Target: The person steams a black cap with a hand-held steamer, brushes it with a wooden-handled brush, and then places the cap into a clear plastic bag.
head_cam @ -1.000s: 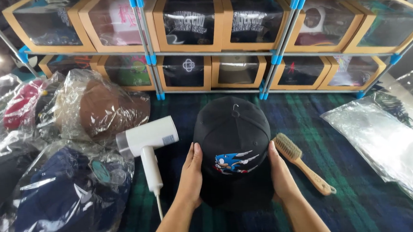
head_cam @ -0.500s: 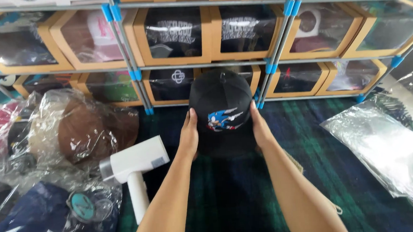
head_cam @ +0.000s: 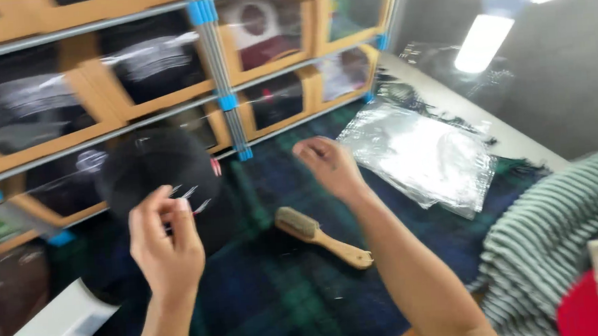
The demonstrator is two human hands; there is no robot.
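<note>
Wooden brush (head_cam: 322,237) on plaid cloth (head_cam: 279,300), clear bags (head_cam: 419,157) nearby, shelf boxes (head_cam: 161,66) behind.

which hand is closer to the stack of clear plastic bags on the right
The right hand: it hovers just left of the clear plastic bags. The left hand is far off to their left, holding the black cap.
</note>
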